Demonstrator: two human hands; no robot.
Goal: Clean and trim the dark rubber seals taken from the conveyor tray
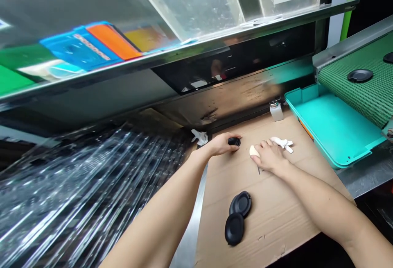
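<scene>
My left hand (221, 143) is closed around a small black round part (234, 141), which it holds just above or on the cardboard sheet (221, 186). To the right of it, my right hand (268, 155) is closed on a pale cream pad (253, 151), perhaps a sponge or folded cloth; most of it is hidden under the fingers. A crumpled white cloth (284, 143) lies just beyond the right hand. Nearer to me, several black round discs (234, 228) lie overlapping on the cardboard.
A white bottle with a metal top (276, 111) stands at the far edge. To the right is a teal tray (334, 116), below a green conveyor belt (374, 79) carrying black discs (360, 75). Stacked clear plastic trays (101, 190) fill the left. A metal shelf (196, 46) crosses above.
</scene>
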